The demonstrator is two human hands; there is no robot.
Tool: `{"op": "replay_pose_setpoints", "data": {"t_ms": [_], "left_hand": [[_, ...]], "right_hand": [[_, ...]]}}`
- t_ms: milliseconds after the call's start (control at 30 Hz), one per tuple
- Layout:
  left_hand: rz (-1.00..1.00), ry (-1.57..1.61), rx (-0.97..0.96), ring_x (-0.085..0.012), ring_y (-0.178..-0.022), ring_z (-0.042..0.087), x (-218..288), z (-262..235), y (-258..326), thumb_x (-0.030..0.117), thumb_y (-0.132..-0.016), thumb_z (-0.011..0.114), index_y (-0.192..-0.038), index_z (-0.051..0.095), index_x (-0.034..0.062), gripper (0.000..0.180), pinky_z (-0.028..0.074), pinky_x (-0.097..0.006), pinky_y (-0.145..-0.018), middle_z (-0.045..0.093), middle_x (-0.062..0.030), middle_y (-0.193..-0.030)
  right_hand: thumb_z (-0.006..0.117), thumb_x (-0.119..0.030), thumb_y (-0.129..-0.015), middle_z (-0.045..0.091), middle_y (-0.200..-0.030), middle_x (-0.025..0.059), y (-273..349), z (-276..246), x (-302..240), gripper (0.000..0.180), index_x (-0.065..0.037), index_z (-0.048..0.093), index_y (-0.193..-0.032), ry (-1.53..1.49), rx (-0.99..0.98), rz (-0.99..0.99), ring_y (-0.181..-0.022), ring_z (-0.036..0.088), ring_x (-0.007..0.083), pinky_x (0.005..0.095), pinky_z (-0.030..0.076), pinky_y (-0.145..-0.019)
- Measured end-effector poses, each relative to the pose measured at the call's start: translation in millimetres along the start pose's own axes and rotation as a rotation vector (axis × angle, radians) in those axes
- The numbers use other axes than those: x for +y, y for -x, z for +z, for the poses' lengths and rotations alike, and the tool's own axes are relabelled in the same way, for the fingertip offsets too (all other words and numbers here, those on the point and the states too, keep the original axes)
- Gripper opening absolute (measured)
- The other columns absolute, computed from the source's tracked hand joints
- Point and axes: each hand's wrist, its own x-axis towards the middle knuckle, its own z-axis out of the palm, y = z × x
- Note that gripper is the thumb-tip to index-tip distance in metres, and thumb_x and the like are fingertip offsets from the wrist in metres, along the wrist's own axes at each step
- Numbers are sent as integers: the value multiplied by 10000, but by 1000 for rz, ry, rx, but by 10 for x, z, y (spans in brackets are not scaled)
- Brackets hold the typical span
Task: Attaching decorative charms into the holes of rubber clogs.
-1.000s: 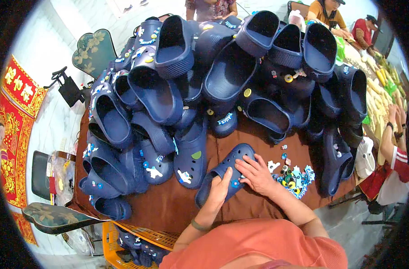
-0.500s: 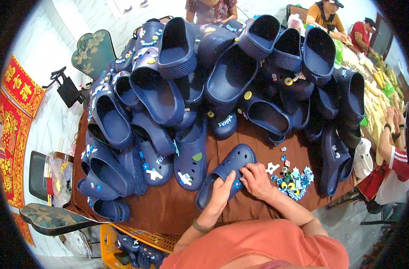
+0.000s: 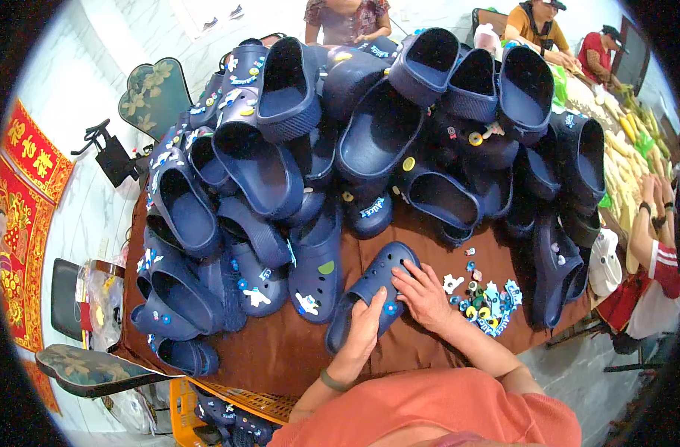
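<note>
A navy clog (image 3: 382,274) with round holes lies tilted on the brown tablecloth before me, toe pointing away. My left hand (image 3: 361,328) grips its heel side, thumb over the top. My right hand (image 3: 426,299) is closed round the clog's right side, fingers bent over the edge of the upper. Between the two hands a blue flower charm (image 3: 390,307) sits on the clog. What lies under my right fingers is hidden. Right of that hand is a loose pile of small shoe charms (image 3: 486,307), blue, white, yellow and dark green.
A high heap of navy clogs (image 3: 381,134), many with charms, covers the table's far side and left. The brown cloth (image 3: 280,354) shows in front. An orange basket (image 3: 262,402) with more clogs stands below the near edge. Other people work beyond and at the right.
My right fingers have shifted slightly and stretched out a little more along the clog. My left hand keeps its hold, and the clog stays nearly in place.
</note>
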Motion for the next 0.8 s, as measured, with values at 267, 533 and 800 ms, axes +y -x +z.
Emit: {"op": "replay_pose_setpoints", "data": {"t_ms": [267,533,800], "left_hand": [[-2,-59,-23,-95,-915,575,-43,48,-30,209,-954,547,-1159,566,3,291,472,-245,-811,602,-28,-1063],[52,6,19,-99,-900,589,-77,-11,-45,178,-932,570,-1143,571,29,258,489,-252,-785,612,-20,-1044],[11,64,-51,-91,-932,573,-94,2,-28,193,-922,588,-1143,585,56,260,479,-252,-816,610,-1,-1040]], "right_hand": [[630,-81,-819,561,-1252,133,49,111,15,225,-26,574,-1030,-71,158,21,-1200,514,280,452,402,-995],[635,-24,-799,542,-1271,142,8,37,-28,242,-17,548,-1025,-274,109,-41,-1219,486,325,483,379,-1004],[614,-89,-837,536,-1292,142,61,69,-9,402,-24,537,-1226,-53,34,18,-1266,439,332,485,316,-1049]]}}
